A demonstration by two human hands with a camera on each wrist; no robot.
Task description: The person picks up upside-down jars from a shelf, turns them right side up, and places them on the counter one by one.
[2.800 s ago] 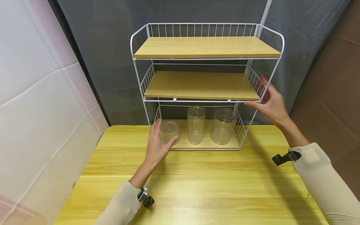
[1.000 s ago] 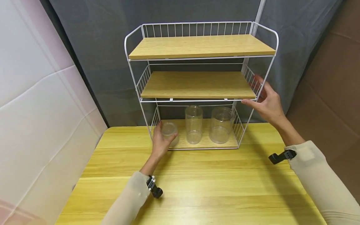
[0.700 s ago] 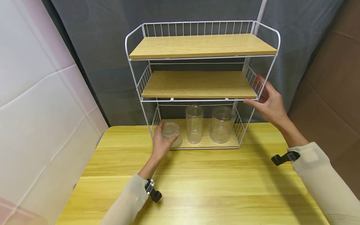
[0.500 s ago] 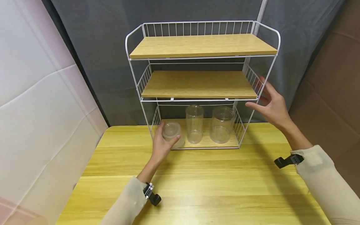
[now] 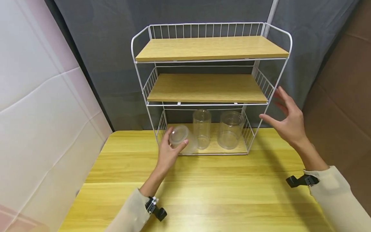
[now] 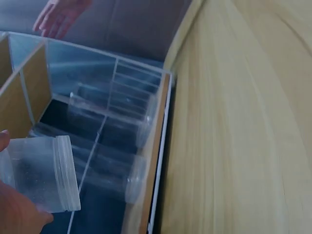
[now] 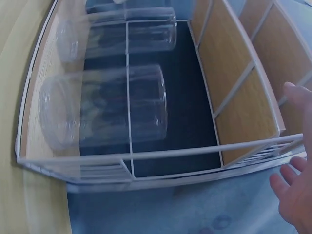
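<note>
My left hand point(image 5: 168, 154) grips a short clear jar point(image 5: 185, 141) between thumb and fingers at the front left of the rack's bottom shelf. The jar is tilted, its round end facing up and towards me; in the left wrist view the same jar point(image 6: 41, 173) sits in the grasp, off the shelf. A tall narrow clear jar point(image 5: 202, 124) and a wider clear jar point(image 5: 232, 129) stand upright on that shelf. Beside the rack's right side, my right hand point(image 5: 291, 124) is spread with nothing in it. In the right wrist view the right hand point(image 7: 297, 195) looks apart from the frame.
The white wire rack point(image 5: 213, 104) has three wooden shelves; its upper shelf point(image 5: 213, 48) and middle shelf point(image 5: 207, 87) carry nothing visible. It stands at the back of the wooden table point(image 5: 203, 187). A grey curtain point(image 5: 121, 80) hangs behind, with a brown panel point(image 5: 345, 96) at right.
My left hand has closed round the short jar, then raised and tilted it slightly rightwards. My right hand has left the rack's right side, moving right and down.
</note>
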